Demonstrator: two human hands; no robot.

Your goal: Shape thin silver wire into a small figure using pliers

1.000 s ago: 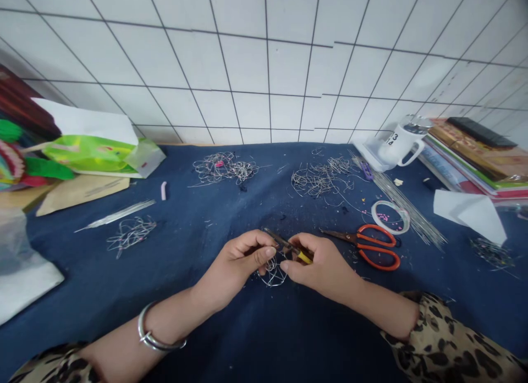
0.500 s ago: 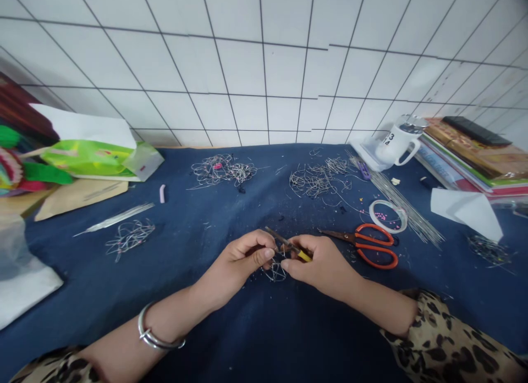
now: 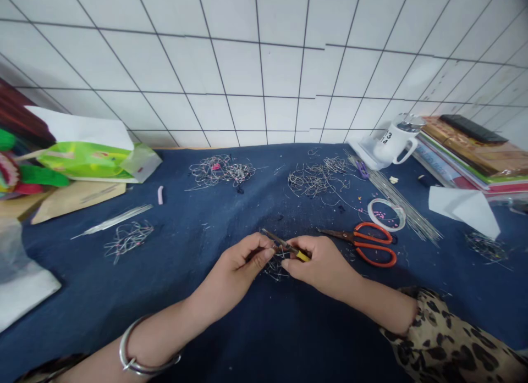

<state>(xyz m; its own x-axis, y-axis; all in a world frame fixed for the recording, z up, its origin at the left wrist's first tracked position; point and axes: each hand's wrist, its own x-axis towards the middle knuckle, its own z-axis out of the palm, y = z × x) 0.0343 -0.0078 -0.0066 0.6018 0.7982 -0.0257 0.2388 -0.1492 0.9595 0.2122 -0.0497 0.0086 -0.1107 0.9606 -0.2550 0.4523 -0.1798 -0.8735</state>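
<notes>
Over the middle of the dark blue cloth, my left hand [image 3: 241, 262] pinches bent thin metal wire [image 3: 275, 270] between thumb and fingers. My right hand [image 3: 324, 265] is closed around small pliers [image 3: 303, 256] with a yellow grip. The dark metal jaws point left and up, across the wire and close to my left fingertips. Exactly where the jaws meet the wire is too small to make out. Part of the wire hangs below both hands. To the right of my right hand lie scissors [image 3: 373, 244] with orange handles.
Tangled wire piles lie at the back left [image 3: 220, 170] and back right [image 3: 319, 177]. A smaller wire heap [image 3: 128, 239] lies left. Straight wires [image 3: 402, 204] lie beside a white ring [image 3: 386, 229] with pink beads. A white mug [image 3: 398, 141] stands near stacked books [image 3: 466, 157].
My left forearm has shifted down and left, and its silver bangle sits further from the hand. The pliers and wire have turned slightly. Both hands keep their hold.
</notes>
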